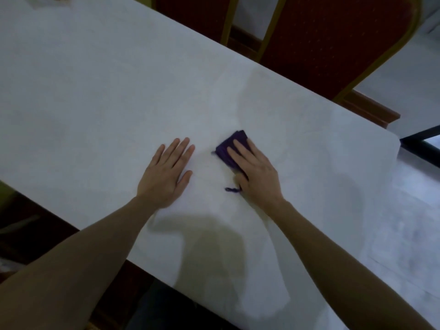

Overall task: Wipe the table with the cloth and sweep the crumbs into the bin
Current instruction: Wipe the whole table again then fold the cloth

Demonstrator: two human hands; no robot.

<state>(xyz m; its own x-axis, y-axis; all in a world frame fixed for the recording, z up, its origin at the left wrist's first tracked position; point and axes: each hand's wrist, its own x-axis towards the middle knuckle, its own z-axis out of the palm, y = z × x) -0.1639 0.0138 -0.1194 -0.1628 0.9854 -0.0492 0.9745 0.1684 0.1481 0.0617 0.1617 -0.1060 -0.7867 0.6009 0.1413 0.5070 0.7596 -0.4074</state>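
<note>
A folded dark purple cloth (228, 148) lies on the white table (95, 91), a loose thread trailing from it toward me. My right hand (256, 172) presses flat on the cloth, fingers covering its right half. My left hand (166, 172) rests palm down on the bare tabletop just left of the cloth, fingers spread, holding nothing. No crumbs or bin can be made out.
Two red upholstered chairs with gold frames (333, 44) stand along the table's far edge. The table's right corner (392, 141) is near my right hand, with pale floor beyond. A small blurred object (51, 0) sits at the far left top.
</note>
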